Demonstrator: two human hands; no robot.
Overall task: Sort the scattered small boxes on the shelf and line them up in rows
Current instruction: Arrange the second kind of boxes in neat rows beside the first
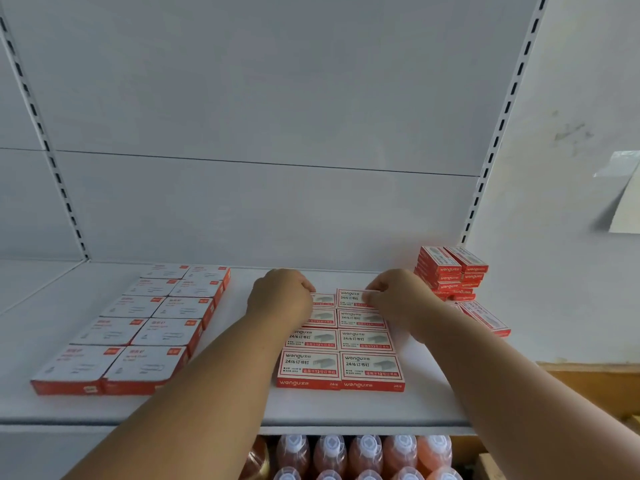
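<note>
Hands [281, 299] [398, 296] hide back-row boxes [353, 297]; grip seemingly pinching.

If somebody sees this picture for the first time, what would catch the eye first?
Probably both hands at mid-shelf: the left hand and right hand set back boxes into the two-column staple box grid. Next, the larger box grid at left and the unsorted red stack at right.

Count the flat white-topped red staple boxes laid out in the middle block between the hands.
8: two columns of four white-topped red staple boxes. The left hand covers part of the back-left ones; more may be hidden.
</note>
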